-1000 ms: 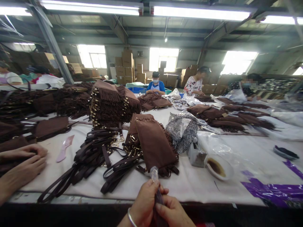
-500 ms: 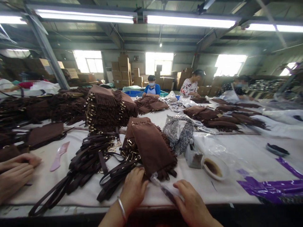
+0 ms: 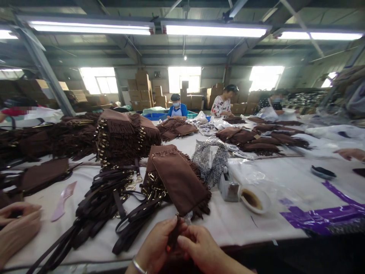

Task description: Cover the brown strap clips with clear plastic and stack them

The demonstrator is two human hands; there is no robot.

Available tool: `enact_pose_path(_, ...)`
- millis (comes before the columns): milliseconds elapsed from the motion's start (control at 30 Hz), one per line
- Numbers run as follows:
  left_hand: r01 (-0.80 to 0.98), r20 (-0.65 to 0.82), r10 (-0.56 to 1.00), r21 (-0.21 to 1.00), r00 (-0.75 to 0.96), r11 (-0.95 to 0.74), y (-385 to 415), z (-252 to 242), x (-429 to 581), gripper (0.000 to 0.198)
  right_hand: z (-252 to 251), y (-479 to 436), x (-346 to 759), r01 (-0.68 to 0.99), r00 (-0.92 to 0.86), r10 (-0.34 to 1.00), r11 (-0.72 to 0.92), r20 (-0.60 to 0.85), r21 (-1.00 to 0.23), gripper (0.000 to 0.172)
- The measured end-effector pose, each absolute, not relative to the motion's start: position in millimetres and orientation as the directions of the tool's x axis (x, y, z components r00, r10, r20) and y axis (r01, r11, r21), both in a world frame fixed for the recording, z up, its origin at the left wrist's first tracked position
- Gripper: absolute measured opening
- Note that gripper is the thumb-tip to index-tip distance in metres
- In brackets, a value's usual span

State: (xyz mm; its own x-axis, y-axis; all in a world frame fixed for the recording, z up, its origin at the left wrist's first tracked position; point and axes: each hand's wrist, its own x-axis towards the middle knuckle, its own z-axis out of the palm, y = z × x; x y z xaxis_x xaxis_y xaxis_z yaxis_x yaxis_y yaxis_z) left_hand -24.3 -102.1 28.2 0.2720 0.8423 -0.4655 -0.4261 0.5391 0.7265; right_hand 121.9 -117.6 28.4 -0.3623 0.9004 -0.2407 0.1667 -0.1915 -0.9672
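Left hand (image 3: 155, 243), a silver bangle (image 3: 138, 265) at the wrist, curls closed around a narrow dark brown piece (image 3: 172, 238) at the bottom center of the frame, seen from the head camera. Right hand (image 3: 201, 246), its fingers bent and partly closed, meets the piece from the right; whether its fingertips also grip it cannot be told. Clear plastic (image 3: 188, 217) shows just above the fingers, near the lower end of a brown fringed bag (image 3: 178, 179) at center. Dark straps (image 3: 94, 207) with gold-colored clasps spread across the white-covered table (image 3: 228, 228) at lower left of center, and a taller stack of fringed bags (image 3: 125, 139) rises behind them. A pink comb (image 3: 63, 201) lies at left, near a co-worker's hands (image 3: 24, 224) at the lower left edge. Right of the center bag sit a black-and-white speckled bundle (image 3: 209, 160), a gray box-shaped object (image 3: 229, 189) and a white bowl (image 3: 264, 206) with brown contents, while purple plastic (image 3: 327, 217) stretches across the lower right. Three people, one in blue (image 3: 177, 110), work beyond the table from upper center to right.
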Motion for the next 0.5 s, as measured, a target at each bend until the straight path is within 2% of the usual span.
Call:
enact_pose_path(133,-0.47,-0.462,0.822,0.675,0.333,0.569,-108,25,-12,0.027,20,-114,111,0.061,-0.364,0.859,-0.364,-0.36,-0.93,0.028)
enact_pose_path(233,-0.467,-0.465,0.786,0.633,0.408,0.617,-109,25,-4,0.032,11,-114,110,-0.077,-0.397,0.842,-0.426,-0.364,-0.902,0.035)
enact_pose_path(300,-0.485,-0.468,0.772,0.602,0.43,0.635,-109,24,1,0.031,5,-116,111,-0.112,-0.421,0.824,-0.463,-0.38,-0.879,0.039)
enact_pose_path(367,-0.524,-0.465,0.786,0.585,0.408,0.619,-108,22,5,0.028,2,-116,114,-0.105,-0.395,0.831,-0.465,-0.392,-0.879,0.04)
enact_pose_path(500,-0.555,-0.465,0.82,0.607,0.333,0.569,-106,17,9,0.027,2,-114,119,-0.007,-0.271,0.907,-0.337,-0.323,-0.941,0.035)
